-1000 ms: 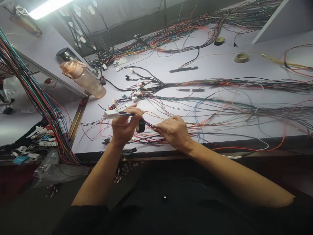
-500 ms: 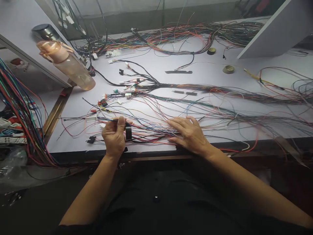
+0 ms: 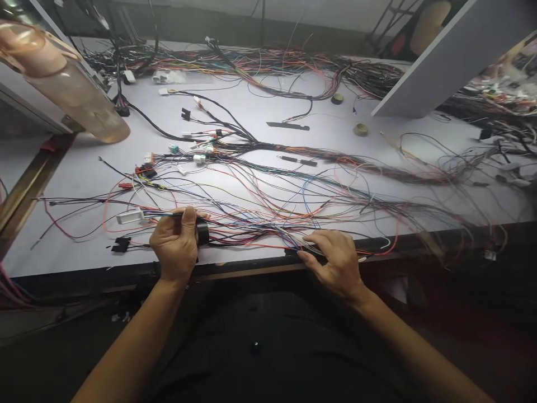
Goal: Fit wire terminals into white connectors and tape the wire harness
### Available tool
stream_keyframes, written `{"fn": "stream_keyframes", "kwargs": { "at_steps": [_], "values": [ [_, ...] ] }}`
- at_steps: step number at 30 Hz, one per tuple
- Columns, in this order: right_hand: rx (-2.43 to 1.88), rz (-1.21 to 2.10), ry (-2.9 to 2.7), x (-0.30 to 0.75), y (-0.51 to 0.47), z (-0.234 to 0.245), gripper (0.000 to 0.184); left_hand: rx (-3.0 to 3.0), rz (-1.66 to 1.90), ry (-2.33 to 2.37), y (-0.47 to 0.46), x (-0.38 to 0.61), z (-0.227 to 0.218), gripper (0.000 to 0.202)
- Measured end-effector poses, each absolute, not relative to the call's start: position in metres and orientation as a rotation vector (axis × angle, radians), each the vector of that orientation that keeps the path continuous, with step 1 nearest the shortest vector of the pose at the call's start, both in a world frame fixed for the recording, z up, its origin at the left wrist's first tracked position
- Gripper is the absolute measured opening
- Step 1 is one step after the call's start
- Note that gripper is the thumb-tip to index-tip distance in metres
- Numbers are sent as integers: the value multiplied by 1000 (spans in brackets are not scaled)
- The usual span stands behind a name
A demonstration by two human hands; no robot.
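Observation:
My left hand is closed around a thin bundle of coloured wires and a roll of black tape near the table's front edge. The bundle ends in a white connector lying to the left of that hand. My right hand rests at the front edge, its fingers pinching several loose wires that run from the bundle across the white table.
A taped black harness trunk with several small connectors crosses the table's middle. A peach bottle lies at the far left. Two tape rolls sit far back beside a tilted white board. More wire heaps line the back edge.
The view has swung right and down. My left hand has lowered the connector and tape to the table. My right hand has slid right along the wires to the front edge.

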State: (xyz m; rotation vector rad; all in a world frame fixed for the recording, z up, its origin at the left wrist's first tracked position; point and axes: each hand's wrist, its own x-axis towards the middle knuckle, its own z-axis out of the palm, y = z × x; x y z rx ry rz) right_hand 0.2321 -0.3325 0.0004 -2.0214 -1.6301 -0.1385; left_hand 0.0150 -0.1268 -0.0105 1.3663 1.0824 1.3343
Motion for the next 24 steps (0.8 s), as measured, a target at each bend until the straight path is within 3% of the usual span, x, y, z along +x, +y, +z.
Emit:
{"fn": "stream_keyframes", "kwargs": {
  "at_steps": [6, 15, 19, 24],
  "values": [
    [-2133, -70, -1626, 222, -313, -5, 15, 1409, 1361, 1099, -127, 16, -7, 20],
    [-1856, 147, -1611, 254, -324, 7, 12, 1563, 1410, 1176, -125, 18, -4, 18],
    [-1986, 188, -1671, 250, -324, 6, 31, 1648, 1394, 1250, -125, 19, -4, 19],
    [-1972, 193, -1908, 237, -319, 9, 78, 1730, 1332, 1271, -125, 19, -6, 22]
  ]
}}
